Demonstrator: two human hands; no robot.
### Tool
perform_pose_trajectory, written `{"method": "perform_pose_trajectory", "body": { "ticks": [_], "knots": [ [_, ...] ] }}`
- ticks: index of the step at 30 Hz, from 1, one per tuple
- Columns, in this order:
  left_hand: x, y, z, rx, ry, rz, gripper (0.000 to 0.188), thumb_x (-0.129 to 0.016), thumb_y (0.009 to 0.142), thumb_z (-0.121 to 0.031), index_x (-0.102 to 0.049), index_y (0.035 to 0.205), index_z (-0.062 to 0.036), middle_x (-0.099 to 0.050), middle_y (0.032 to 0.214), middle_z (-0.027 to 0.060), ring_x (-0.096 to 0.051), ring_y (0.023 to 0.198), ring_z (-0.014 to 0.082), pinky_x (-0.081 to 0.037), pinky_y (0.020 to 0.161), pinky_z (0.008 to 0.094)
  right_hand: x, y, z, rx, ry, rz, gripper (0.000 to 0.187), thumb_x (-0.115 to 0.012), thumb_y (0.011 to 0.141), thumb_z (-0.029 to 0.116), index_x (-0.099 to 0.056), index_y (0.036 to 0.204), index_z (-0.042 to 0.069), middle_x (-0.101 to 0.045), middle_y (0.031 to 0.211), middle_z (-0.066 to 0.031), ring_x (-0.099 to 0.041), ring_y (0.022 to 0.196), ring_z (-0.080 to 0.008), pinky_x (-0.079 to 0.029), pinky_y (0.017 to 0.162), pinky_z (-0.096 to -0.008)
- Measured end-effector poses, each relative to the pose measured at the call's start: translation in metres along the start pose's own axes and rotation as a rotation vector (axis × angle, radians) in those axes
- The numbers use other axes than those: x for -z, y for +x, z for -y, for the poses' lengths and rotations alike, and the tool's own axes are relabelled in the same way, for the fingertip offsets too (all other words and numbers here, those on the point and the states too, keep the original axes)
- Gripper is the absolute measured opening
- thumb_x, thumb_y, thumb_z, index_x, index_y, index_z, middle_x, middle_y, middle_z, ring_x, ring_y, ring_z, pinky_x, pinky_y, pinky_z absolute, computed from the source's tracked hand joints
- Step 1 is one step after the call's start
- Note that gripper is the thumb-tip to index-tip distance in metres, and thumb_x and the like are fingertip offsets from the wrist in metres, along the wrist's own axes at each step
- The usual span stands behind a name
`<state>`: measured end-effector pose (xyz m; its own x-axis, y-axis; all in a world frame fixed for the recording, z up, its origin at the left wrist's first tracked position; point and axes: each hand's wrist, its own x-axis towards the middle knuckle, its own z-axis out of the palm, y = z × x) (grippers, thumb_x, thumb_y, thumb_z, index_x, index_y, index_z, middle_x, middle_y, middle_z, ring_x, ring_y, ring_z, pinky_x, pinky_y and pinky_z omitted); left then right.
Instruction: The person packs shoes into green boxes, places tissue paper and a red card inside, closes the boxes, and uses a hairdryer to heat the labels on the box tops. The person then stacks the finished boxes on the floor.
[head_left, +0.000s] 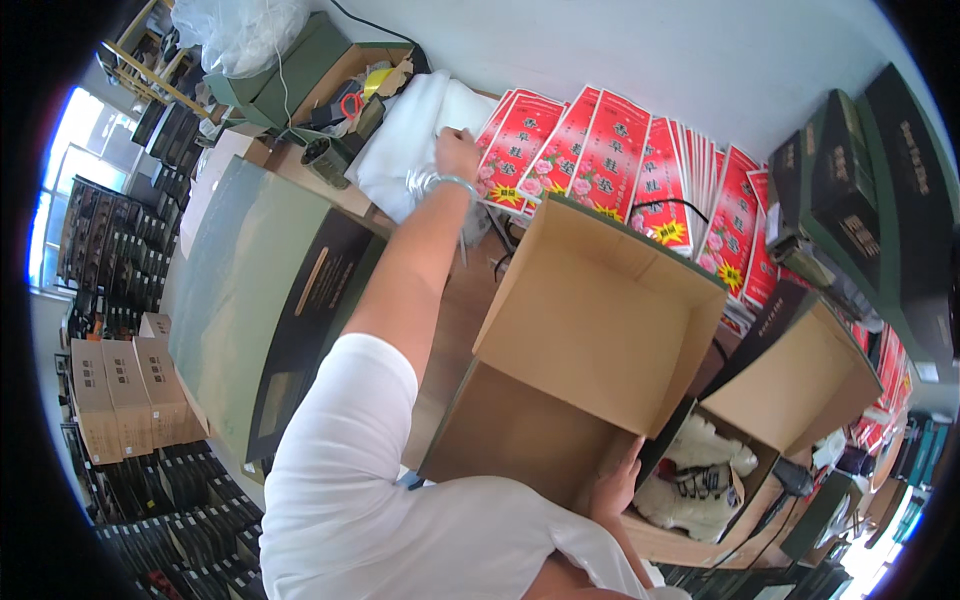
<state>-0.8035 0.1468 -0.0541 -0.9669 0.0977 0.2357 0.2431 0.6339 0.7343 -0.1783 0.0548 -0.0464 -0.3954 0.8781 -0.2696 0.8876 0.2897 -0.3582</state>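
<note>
My left hand [458,157], bracelets at its wrist, reaches far forward to the stack of white wrapping sheets [415,125]. Its fingers are curled on the sheets' right edge, beside the red printed packets [520,140]. In front of me an open shoe box [510,425] shows its brown inside, with the lid [610,310] tilted up behind it. Nothing shows in the visible part of the box; my body hides its near end. At the box's right wall my right hand [615,487] grips the edge, fingers partly hidden.
To the right, another open box [790,380] holds a pair of pale shoes [695,480], with a black hair dryer [793,480] beside it. A large green box [270,290] stands left. Behind it are red-handled scissors [350,106]. Dark boxes [840,190] are stacked at right.
</note>
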Motion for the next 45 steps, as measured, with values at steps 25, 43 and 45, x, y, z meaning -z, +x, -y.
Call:
{"method": "perform_pose_trajectory", "body": {
  "ticks": [25,43,45],
  "knots": [
    [-0.008,0.051,0.122,0.356,0.823,-0.410,0.048,-0.060,0.089,-0.016,-0.049,0.135,-0.0100,-0.038,0.148,0.0222,-0.032,0.141,0.0312,-0.036,0.109,0.0438,-0.006,0.010,-0.009,0.040,0.096,-0.096,0.067,-0.045,0.090,0.002,-0.023,0.153,0.009,-0.051,0.112,-0.0267,-0.056,0.087,-0.0459,-0.049,0.068,-0.0470],
    [0.018,0.043,0.058,0.127,1.091,-0.008,0.023,-0.060,0.086,-0.021,-0.072,0.104,-0.0137,-0.068,0.111,0.0049,-0.060,0.109,0.0245,-0.046,0.089,0.0341,-0.009,0.008,-0.005,0.067,0.107,-0.158,0.072,-0.044,0.085,-0.001,-0.024,0.153,0.011,-0.050,0.113,-0.0251,-0.057,0.085,-0.0451,-0.049,0.065,-0.0470],
    [0.032,0.053,0.036,0.161,1.053,-0.021,0.026,-0.059,0.087,-0.023,-0.071,0.107,-0.0135,-0.067,0.115,0.0049,-0.058,0.113,0.0241,-0.044,0.091,0.0344,-0.006,0.008,-0.002,0.063,0.137,-0.154,0.072,-0.044,0.085,-0.001,-0.025,0.153,0.011,-0.050,0.111,-0.0250,-0.057,0.085,-0.0451,-0.049,0.065,-0.0475]
  ]
}}
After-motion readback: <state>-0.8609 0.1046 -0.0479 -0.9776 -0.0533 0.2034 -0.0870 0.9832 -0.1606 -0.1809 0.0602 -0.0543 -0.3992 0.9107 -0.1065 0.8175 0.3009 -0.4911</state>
